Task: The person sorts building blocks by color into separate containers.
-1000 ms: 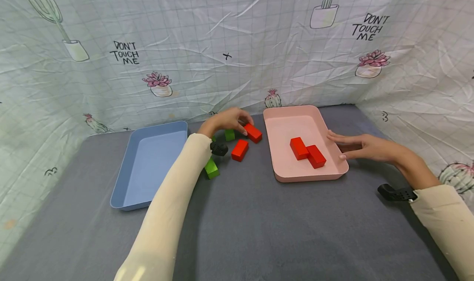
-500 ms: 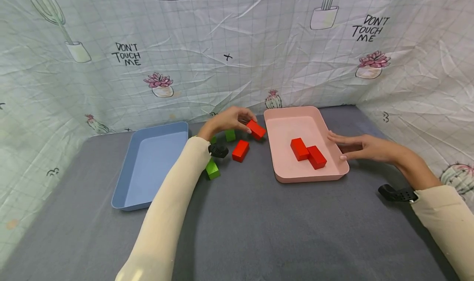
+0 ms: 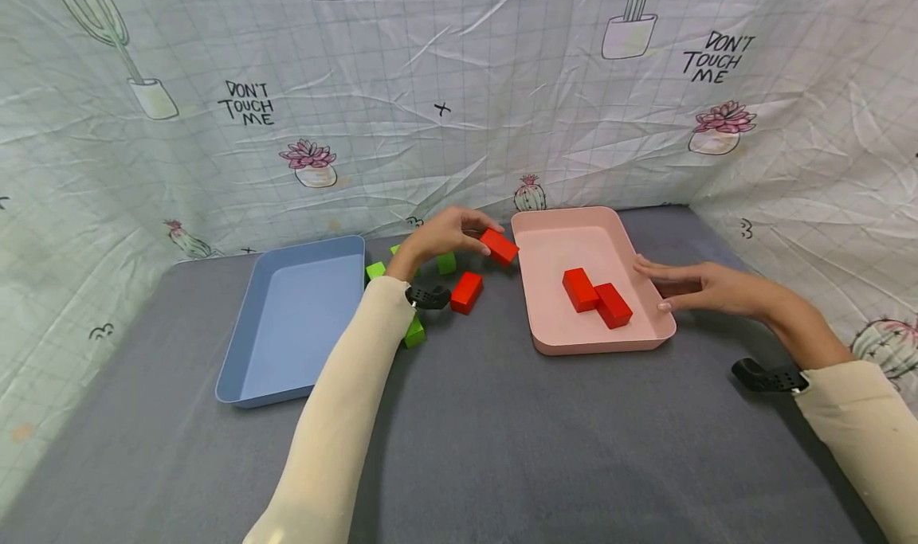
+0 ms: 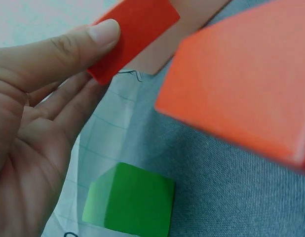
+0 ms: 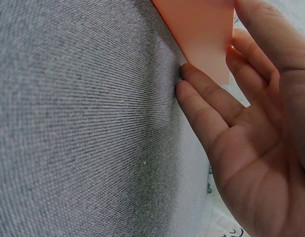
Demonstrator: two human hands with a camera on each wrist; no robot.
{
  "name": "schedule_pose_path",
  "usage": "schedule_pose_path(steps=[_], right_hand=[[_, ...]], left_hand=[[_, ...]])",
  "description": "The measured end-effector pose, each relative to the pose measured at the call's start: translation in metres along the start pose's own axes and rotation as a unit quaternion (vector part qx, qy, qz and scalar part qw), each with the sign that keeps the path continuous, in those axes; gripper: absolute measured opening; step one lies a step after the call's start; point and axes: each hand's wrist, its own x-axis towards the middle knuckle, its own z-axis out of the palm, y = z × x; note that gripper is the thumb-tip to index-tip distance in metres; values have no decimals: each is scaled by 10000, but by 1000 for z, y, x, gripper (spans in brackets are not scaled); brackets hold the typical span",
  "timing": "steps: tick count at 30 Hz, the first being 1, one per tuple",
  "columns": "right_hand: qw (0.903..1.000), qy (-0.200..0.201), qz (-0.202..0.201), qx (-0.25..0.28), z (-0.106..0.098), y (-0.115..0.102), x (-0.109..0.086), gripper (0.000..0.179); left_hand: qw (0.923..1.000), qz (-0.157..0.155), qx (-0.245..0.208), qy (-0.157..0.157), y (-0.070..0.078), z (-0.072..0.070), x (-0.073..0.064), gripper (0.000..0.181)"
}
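My left hand (image 3: 448, 233) pinches a red block (image 3: 500, 247) between thumb and fingers, just left of the pink tray (image 3: 534, 305). In the left wrist view the thumb presses on this red block (image 4: 137, 37), and the fingers lie behind it. Another red block (image 3: 467, 292) rests on the table below that hand. Two red blocks lie touching inside the pink tray, one on the left (image 3: 579, 289) and one on the right (image 3: 613, 305). At the tray's right rim, my right hand (image 3: 706, 287) rests with fairly straight fingers (image 5: 207, 106) touching its side.
Several green blocks, one of them a green cube (image 3: 446, 263), lie around the left wrist, some partly hidden by it. A blue tray (image 3: 233, 361) stands to the left on the grey cloth (image 3: 502, 440). Behind hangs a patterned sheet (image 3: 430, 146).
The left hand has moved slightly right with the red block, bringing it up to the pink tray's left rim. My right hand keeps its place at the tray.
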Motion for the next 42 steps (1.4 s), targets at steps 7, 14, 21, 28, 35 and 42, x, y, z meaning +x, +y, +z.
schedule_pose_path(steps=[7, 14, 21, 28, 35, 42], right_hand=[[10000, 16, 26, 3, -1, 0, 0, 77], [9999, -2, 67, -75, -1, -1, 1, 77], [10000, 17, -7, -68, -1, -1, 0, 77], [10000, -6, -51, -33, -1, 0, 2, 77], [9999, -7, -129, 5, -2, 0, 2, 77], [10000, -27, -85, 4, -1, -1, 2, 77]], left_hand=[[9999, -42, -50, 115, 5, 2, -3, 36], [9997, 118, 131, 167, 14, 1, -8, 36], [9992, 276, 222, 163, 19, 0, -12, 35], [9984, 420, 296, 223, 24, 1, -16, 34], [9982, 577, 89, 133, 26, 6, -16, 34], [9983, 578, 66, -2, 29, 10, -16, 33]])
